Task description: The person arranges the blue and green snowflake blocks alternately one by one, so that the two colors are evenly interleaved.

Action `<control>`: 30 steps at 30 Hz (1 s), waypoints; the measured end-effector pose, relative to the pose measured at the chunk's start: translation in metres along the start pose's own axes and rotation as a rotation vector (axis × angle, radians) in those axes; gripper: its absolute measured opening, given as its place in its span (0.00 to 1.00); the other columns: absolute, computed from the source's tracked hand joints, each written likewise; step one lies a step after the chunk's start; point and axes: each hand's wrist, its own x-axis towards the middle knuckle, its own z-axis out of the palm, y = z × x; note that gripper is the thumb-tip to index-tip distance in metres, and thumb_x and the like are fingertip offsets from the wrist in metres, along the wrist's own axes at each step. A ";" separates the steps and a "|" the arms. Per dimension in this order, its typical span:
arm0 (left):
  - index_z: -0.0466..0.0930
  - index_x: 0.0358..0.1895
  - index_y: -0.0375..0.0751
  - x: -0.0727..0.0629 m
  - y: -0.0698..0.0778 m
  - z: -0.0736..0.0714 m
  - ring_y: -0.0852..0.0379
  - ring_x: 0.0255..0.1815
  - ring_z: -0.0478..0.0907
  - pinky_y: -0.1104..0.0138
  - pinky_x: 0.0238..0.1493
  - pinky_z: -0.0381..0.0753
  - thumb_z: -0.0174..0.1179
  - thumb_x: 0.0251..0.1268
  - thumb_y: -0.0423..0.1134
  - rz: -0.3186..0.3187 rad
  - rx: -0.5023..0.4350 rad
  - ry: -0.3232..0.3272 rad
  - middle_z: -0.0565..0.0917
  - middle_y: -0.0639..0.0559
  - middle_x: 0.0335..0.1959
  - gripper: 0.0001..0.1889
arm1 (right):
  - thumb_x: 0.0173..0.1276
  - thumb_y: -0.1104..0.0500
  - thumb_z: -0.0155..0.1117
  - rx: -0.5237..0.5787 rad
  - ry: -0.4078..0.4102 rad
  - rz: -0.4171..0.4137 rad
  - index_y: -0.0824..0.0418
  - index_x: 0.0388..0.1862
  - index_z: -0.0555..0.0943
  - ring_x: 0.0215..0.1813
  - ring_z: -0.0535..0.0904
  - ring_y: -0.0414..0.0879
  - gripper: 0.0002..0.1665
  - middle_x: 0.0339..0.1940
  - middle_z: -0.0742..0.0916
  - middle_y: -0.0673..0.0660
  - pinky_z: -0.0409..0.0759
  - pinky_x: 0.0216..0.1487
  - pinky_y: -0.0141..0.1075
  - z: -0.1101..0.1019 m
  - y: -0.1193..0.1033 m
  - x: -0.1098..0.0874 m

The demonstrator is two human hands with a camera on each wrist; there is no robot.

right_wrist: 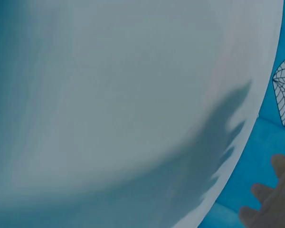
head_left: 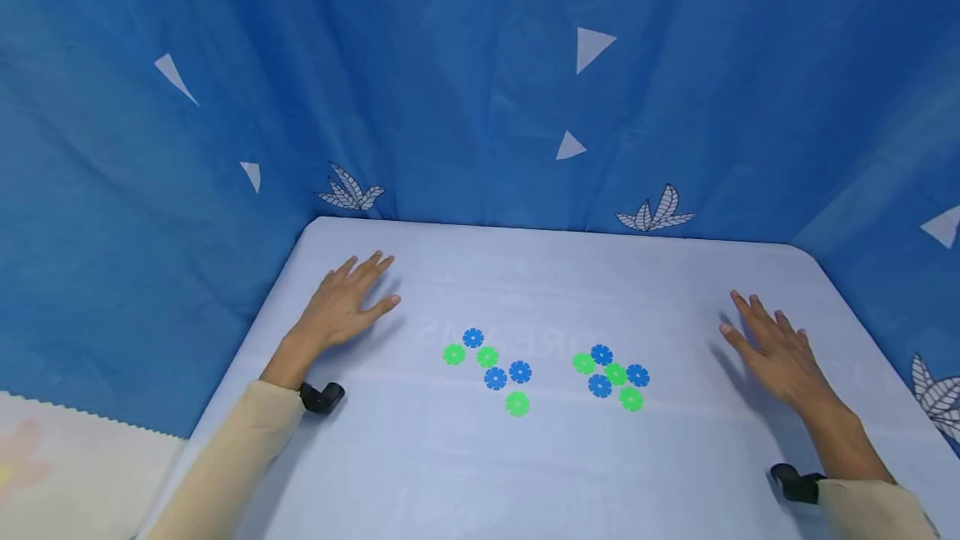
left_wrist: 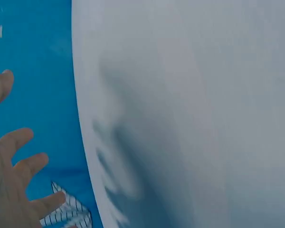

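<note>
Discs: plastic-looking, matt. Table cover: smooth, cloth-like. Curtain: creased cloth, faint sheen.

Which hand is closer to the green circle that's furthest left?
Left. The left hand is left of that green disc and a little farther forward; the right hand is much farther off to its right, past the other discs.

Green discs and blue discs stand out brightly against the white worktop. The curtain is deep blue, patterned with white triangles and black-veined white leaves. Both sleeves are cream.
</note>
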 end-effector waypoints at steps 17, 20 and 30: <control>0.81 0.59 0.41 0.001 0.074 0.028 0.51 0.63 0.74 0.53 0.64 0.70 0.73 0.55 0.38 0.240 -0.468 -0.208 0.82 0.50 0.58 0.25 | 0.75 0.36 0.46 0.070 -0.017 0.085 0.72 0.78 0.42 0.73 0.43 0.77 0.52 0.74 0.51 0.79 0.50 0.61 0.75 0.006 -0.036 0.019; 0.83 0.55 0.40 0.001 0.075 0.033 0.52 0.60 0.77 0.54 0.62 0.73 0.74 0.53 0.37 0.231 -0.479 -0.216 0.83 0.50 0.55 0.24 | 0.75 0.35 0.45 0.058 -0.022 0.094 0.73 0.77 0.44 0.73 0.46 0.77 0.52 0.74 0.52 0.80 0.52 0.60 0.75 0.008 -0.042 0.022; 0.87 0.49 0.44 0.000 0.078 0.041 0.53 0.58 0.79 0.56 0.61 0.74 0.76 0.49 0.36 0.167 -0.475 -0.232 0.86 0.54 0.50 0.20 | 0.76 0.35 0.44 0.058 -0.041 0.111 0.73 0.77 0.48 0.73 0.49 0.76 0.50 0.73 0.56 0.79 0.55 0.61 0.73 0.014 -0.056 0.033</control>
